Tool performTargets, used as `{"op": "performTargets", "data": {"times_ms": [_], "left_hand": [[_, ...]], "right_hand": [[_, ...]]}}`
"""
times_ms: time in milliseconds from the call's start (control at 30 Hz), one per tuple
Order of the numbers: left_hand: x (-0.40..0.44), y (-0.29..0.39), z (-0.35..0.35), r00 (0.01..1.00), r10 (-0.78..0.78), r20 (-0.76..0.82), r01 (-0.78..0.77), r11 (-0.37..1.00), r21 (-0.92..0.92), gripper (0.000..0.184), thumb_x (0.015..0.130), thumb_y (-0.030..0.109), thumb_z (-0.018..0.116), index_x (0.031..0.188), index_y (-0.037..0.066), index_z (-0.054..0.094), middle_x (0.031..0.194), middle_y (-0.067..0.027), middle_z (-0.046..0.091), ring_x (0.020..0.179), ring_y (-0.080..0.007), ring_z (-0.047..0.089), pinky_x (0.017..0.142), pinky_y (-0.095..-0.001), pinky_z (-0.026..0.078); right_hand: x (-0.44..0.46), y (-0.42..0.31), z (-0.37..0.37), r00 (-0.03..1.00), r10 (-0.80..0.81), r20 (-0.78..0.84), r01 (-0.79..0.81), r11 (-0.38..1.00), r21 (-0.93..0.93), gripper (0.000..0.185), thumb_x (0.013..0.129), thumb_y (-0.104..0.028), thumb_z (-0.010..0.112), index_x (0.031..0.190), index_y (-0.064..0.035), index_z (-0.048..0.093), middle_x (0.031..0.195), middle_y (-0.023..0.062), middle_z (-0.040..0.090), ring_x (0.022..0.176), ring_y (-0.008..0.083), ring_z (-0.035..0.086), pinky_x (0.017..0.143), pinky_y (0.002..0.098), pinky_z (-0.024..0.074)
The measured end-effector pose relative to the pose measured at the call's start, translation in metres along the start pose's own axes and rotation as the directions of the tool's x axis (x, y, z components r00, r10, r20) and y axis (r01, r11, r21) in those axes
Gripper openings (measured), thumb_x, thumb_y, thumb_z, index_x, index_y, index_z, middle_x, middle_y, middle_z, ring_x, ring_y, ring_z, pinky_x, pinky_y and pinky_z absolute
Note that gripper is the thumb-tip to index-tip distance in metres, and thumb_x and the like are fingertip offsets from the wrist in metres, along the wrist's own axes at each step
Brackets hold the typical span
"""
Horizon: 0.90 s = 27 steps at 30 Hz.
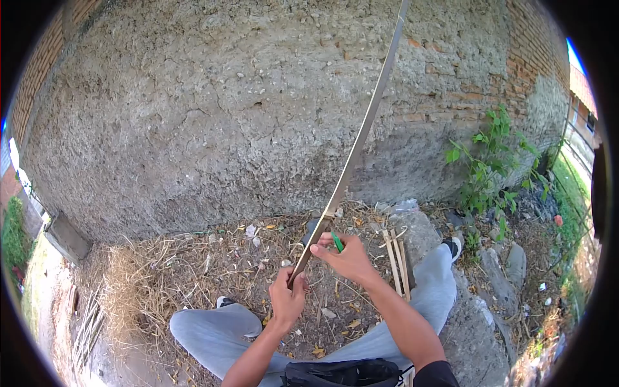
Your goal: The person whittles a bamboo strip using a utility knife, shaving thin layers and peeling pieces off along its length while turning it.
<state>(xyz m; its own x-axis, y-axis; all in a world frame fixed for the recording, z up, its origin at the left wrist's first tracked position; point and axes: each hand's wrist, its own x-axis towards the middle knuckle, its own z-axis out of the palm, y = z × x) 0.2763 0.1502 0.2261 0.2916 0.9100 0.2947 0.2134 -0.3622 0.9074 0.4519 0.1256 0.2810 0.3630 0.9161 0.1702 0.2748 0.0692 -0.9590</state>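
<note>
A long split bamboo strip [358, 145] slants up from my lap to the top edge of the view, with a node showing just above my hands. My left hand [286, 300] is closed round its lower end, thumb along the side. Just above it, my right hand [349, 259] has its thumb against the strip and its fingers curled round a green object [337, 242]. Only a small part of this green object shows; the rest is hidden by my fingers or the strip, so its kind is unclear.
A rough, crumbling wall [225, 129] stands ahead. Pale bamboo strips [398, 263] lean by my right leg. Dry straw [138, 274] and leaves litter the ground. A concrete slab [422, 235] lies at right, below a leafy green plant [493, 164].
</note>
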Motion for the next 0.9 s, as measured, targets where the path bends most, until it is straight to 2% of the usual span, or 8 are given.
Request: {"op": "performTargets", "data": {"times_ms": [167,233,300,433,500,567,733,900], "left_hand": [[-0.024,0.0,-0.023,0.941,0.321,-0.109,-0.26,0.89,0.373,0.011,0.092,0.009,0.063,0.098,0.001,0.058,0.076,-0.0169,0.064,0.061,-0.031,0.063,0.054,-0.0368,0.048],[-0.032,-0.003,-0.027,0.916,0.377,-0.138,-0.292,0.862,0.416,0.011,0.091,0.008,0.062,0.098,0.001,0.059,0.079,-0.0175,0.065,0.064,-0.0327,0.063,0.056,-0.0383,0.048],[-0.036,-0.008,-0.03,0.857,0.504,-0.105,-0.368,0.742,0.56,0.019,0.091,0.011,0.063,0.105,0.0,0.057,0.086,-0.018,0.065,0.072,-0.0348,0.064,0.06,-0.0413,0.049],[-0.038,-0.002,-0.031,0.909,0.418,-0.009,-0.315,0.7,0.641,0.032,0.091,0.017,0.064,0.112,-0.003,0.052,0.088,-0.0195,0.065,0.079,-0.0369,0.064,0.066,-0.0442,0.05],[-0.031,0.011,-0.037,0.982,0.01,0.186,-0.119,0.801,0.586,0.045,0.091,0.026,0.066,0.118,-0.006,0.05,0.089,-0.0216,0.065,0.086,-0.0402,0.064,0.071,-0.0461,0.049],[-0.019,0.032,-0.031,0.984,0.001,0.176,-0.083,0.886,0.457,0.044,0.091,0.03,0.065,0.113,-0.005,0.051,0.087,-0.0221,0.065,0.084,-0.0406,0.064,0.069,-0.0459,0.049],[-0.005,0.038,-0.017,0.968,-0.025,0.251,-0.041,0.965,0.258,0.042,0.093,0.037,0.062,0.101,-0.002,0.051,0.084,-0.0235,0.066,0.074,-0.041,0.066,0.067,-0.0488,0.051],[-0.012,0.036,-0.01,0.965,-0.16,0.209,0.024,0.845,0.534,0.042,0.096,0.04,0.057,0.089,-0.001,0.053,0.062,-0.0194,0.06,0.057,-0.04,0.061,0.057,-0.0485,0.047]], "right_hand": [[0.014,0.001,-0.01,0.985,0.062,-0.16,0.012,0.906,0.423,0.064,0.082,-0.036,0.078,0.127,0.0053,0.058,0.101,0.0087,0.071,0.087,0.0117,0.064,0.076,0.0281,0.0508],[0.017,0.003,-0.011,0.989,0.081,-0.121,0.005,0.814,0.581,0.051,0.085,-0.02,0.076,0.125,0.0045,0.058,0.1,0.0106,0.071,0.048,0.0016,0.044,0.041,0.0202,0.0312],[0.018,0.004,-0.008,0.99,0.067,-0.123,0.008,0.85,0.527,0.045,0.085,-0.016,0.075,0.122,0.0042,0.059,0.1,0.0109,0.071,0.048,0.0012,0.043,0.041,0.02,0.0307],[0.02,0.023,-0.002,0.989,0.061,-0.135,0.018,0.857,0.515,0.035,0.085,-0.006,0.071,0.117,0.0039,0.06,0.098,0.011,0.072,0.051,0.0002,0.044,0.04,0.0191,0.0285],[0.018,0.016,-0.004,0.99,0.11,-0.093,-0.04,0.832,0.554,0.037,0.084,-0.005,0.071,0.118,0.0042,0.06,0.098,0.0111,0.072,0.053,0.0001,0.047,0.04,0.0187,0.0287],[0.014,0.004,-0.005,0.996,0.078,-0.047,-0.044,0.862,0.506,0.034,0.084,0.0,0.07,0.114,0.0092,0.058,0.103,0.0159,0.07,0.094,0.0169,0.066,0.083,0.0305,0.0544],[0.009,-0.009,-0.005,1.0,0.024,-0.02,-0.011,0.865,0.501,0.034,0.084,0.0,0.07,0.113,0.0099,0.057,0.103,0.0163,0.07,0.096,0.018,0.067,0.086,0.0319,0.0547],[0.014,0.01,-0.005,0.999,0.001,-0.034,0.016,0.871,0.492,0.029,0.085,-0.002,0.07,0.11,0.0083,0.06,0.101,0.0145,0.07,0.094,0.0163,0.067,0.082,0.0302,0.0546]]}}
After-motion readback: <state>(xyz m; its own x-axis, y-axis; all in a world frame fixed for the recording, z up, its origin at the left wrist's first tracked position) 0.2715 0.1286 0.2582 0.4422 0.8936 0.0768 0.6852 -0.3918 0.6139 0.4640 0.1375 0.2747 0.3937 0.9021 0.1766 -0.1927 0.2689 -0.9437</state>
